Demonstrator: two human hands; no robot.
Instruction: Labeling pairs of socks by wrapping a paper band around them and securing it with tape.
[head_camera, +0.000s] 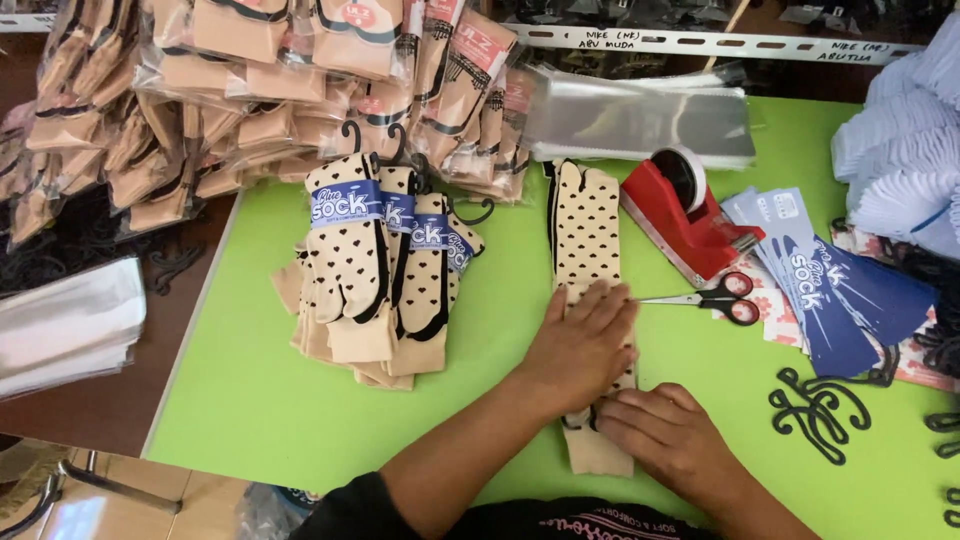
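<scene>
Nearest the camera, the right hand (668, 432) is seen with fingers curled and pressed down onto the near end of a long beige sock dotted with small black hearts (587, 235). Just beyond it, the left hand (583, 345) is laid flat, fingers spread and extended, on the middle of the same sock; nothing is gripped by either hand. The sock is stretched lengthwise from near to far on the bright green table (250, 390), its black-edged split toe pointing away. Open green surface is left to the near left. Further left, a stack of matching heart-dotted socks with blue paper bands and black plastic hooks (385, 270) is piled. To the right, red-handled scissors (725, 297) lie beside a red tape dispenser (685, 215), with blue printed cards (830, 290) fanned beyond. Loose black plastic hooks (820, 410) lie at the near right. Clear plastic sleeves (640, 115) are stacked at the far edge.
</scene>
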